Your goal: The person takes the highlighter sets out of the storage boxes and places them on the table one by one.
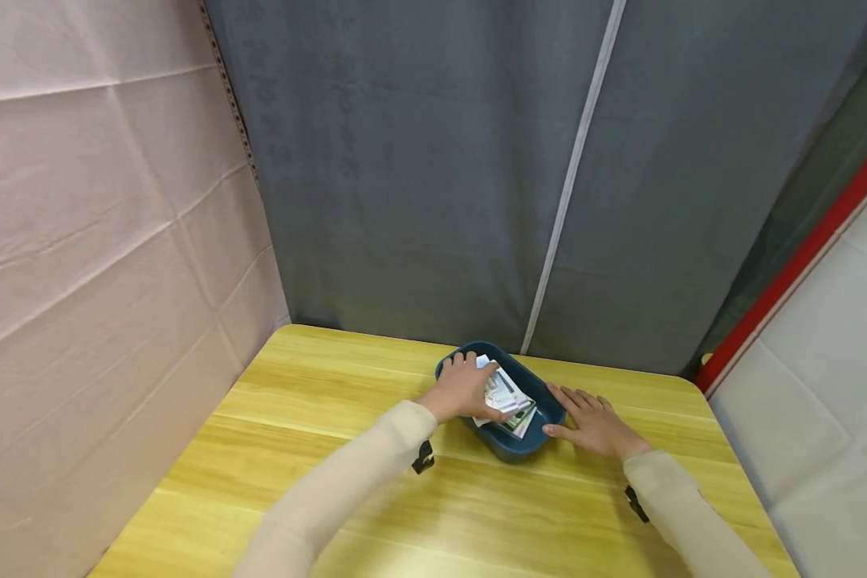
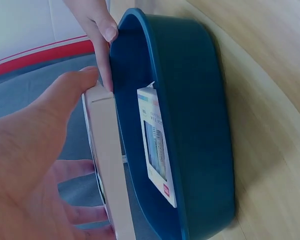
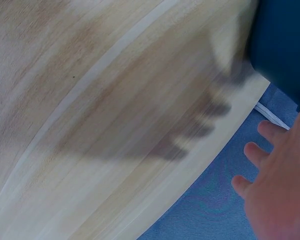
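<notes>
A dark blue oblong plastic bin (image 1: 511, 451) stands near the table's back edge. My left hand (image 1: 464, 388) is over it, gripping a flat white box (image 2: 110, 155) between thumb and fingers; in the left wrist view this box appears nearly edge-on above the opening. Inside the bin lies another white box (image 2: 157, 145) with a window, printed text and a small red mark, leaning by the wall. My right hand (image 1: 594, 423) is at the bin's right end, its thumb and forefinger touching the rim and the other fingers spread outward.
The bin rests on a yellow wood-grain table (image 1: 318, 377). A grey curtain (image 1: 419, 177) hangs right behind it. Pale cloth (image 1: 116, 241) covers the left side; a white panel (image 1: 831, 385) with a red edge stands at the right.
</notes>
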The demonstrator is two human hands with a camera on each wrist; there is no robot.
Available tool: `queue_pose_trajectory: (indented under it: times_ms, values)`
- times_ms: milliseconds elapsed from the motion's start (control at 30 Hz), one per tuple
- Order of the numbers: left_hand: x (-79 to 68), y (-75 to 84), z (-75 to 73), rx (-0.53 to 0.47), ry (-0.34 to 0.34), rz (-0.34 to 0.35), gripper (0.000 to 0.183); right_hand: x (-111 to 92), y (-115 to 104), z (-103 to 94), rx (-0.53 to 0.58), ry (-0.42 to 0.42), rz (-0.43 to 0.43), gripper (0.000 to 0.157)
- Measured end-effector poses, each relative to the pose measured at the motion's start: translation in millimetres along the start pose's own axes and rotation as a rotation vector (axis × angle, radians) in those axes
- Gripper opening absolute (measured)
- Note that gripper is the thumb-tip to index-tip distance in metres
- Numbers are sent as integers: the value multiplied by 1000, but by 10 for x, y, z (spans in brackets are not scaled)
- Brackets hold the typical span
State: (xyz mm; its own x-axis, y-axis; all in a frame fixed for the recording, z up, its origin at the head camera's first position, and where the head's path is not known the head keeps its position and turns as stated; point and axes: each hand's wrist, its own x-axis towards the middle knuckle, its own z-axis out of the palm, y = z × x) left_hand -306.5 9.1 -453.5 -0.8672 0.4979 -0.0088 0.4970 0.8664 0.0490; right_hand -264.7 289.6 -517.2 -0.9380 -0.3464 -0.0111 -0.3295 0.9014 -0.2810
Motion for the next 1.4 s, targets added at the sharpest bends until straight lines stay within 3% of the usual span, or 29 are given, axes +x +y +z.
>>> queue_pose_trajectory:
  times_ms: [433,633,1400]
  values:
    - [-206,64,-127,0,-7,61,94,8,18,12,5,-25,26,85]
    - [-268,73,-152,10,11,76,97,-6,5,-3,-8,1,13,85]
    - [-525,12,-74,0,9,119,96,9,21,10,-17,-10,14,86]
